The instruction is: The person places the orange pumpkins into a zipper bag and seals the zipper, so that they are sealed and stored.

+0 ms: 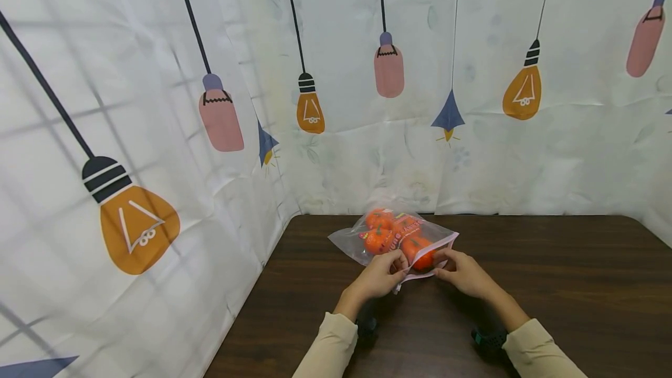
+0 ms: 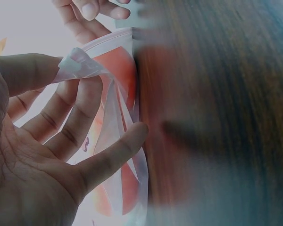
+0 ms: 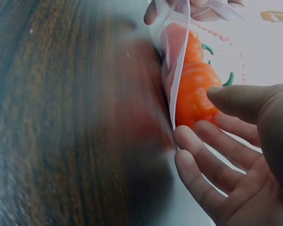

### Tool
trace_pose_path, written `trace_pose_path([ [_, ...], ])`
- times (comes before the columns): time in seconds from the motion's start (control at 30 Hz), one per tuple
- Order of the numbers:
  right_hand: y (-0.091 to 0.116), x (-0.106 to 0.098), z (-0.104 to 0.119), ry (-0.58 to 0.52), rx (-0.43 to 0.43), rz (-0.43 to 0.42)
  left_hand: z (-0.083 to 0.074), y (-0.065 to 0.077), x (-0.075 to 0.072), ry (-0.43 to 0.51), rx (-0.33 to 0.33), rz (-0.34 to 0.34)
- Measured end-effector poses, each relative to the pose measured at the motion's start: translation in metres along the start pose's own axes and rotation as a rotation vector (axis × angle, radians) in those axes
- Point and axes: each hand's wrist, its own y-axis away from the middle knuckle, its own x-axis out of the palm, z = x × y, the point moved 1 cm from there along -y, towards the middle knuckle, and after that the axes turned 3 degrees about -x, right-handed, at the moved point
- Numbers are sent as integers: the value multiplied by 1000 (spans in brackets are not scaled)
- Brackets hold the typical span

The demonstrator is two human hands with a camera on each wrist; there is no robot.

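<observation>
A clear zip bag point(image 1: 343, 241) with a pink-edged mouth and red print lies near the table's far edge. Inside are several glossy orange, pumpkin-like pieces point(image 1: 378, 241) with green stems. The mouth gapes toward me, and one orange piece point(image 3: 195, 94) shows just within it. My left hand point(image 1: 380, 276) pinches the left corner of the mouth between thumb and fingers, where the plastic folds point(image 2: 78, 66). At the other end of the mouth is my right hand point(image 1: 464, 273), its fingers spread and relaxed. Its thumb tip overlaps the orange piece, and other fingertips are right at the lower bag edge.
The dark wood table point(image 1: 551, 284) extends to both sides of the bag. A white curtain point(image 1: 336, 174) printed with lamps and bulbs hangs behind and to the left. Dark wrist devices point(image 1: 488, 337) sit below both wrists.
</observation>
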Motion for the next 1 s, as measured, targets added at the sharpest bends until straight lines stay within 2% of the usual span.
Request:
trace_pose_path([
  [0.37,2,5,2,-93,-42,134,-2,-1,0,23,-6,10],
  [1.0,4,11,6,-120,-96,163,0,-3,3,-17,29,7],
])
